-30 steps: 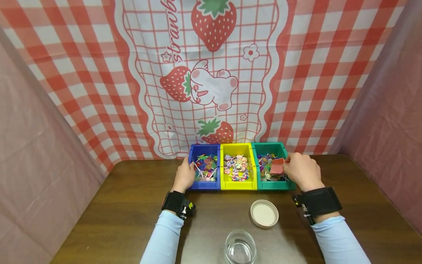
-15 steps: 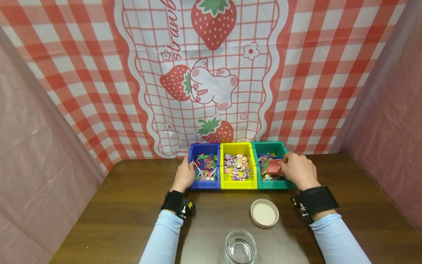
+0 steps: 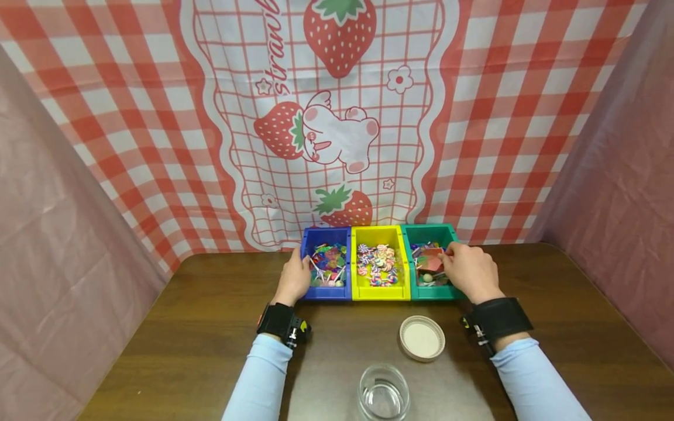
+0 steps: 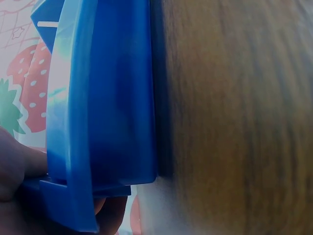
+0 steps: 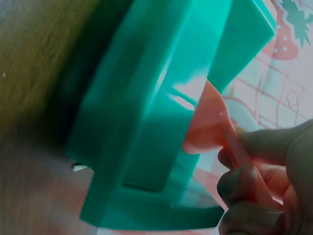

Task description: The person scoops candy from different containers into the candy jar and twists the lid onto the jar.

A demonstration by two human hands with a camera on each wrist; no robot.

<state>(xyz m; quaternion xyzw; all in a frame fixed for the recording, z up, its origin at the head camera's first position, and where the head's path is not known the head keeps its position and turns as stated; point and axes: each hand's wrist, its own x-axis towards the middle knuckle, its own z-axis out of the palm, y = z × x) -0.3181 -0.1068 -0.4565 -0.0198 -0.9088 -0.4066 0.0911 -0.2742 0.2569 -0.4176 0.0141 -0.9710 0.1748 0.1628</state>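
My left hand (image 3: 295,276) grips the left side wall of the blue bin (image 3: 329,293), thumb over its rim. In the left wrist view, fingers (image 4: 115,215) show on the wall's far side. My right hand (image 3: 473,272) pinches the handle of a pink scoop (image 3: 430,259) between thumb and fingers. The scoop's head is inside the green bin (image 3: 438,293), over candies and lollipops; what it bears is hard to tell. In the right wrist view the scoop (image 5: 210,122) reaches past the green bin's wall (image 5: 132,127). Between these bins stands the yellow bin (image 3: 380,294) with swirl lollipops (image 3: 378,266).
A glass jar (image 3: 384,393) without a lid stands at the table's front. Behind it to the right lies a round whitish lid (image 3: 422,338). The bins stand joined in a row near the checked strawberry cloth (image 3: 337,134) on the wooden table (image 3: 210,327).
My right hand has moved left with the scoop, deeper over the green bin, and the scoop's head has tilted. My left hand keeps its grip on the blue bin.
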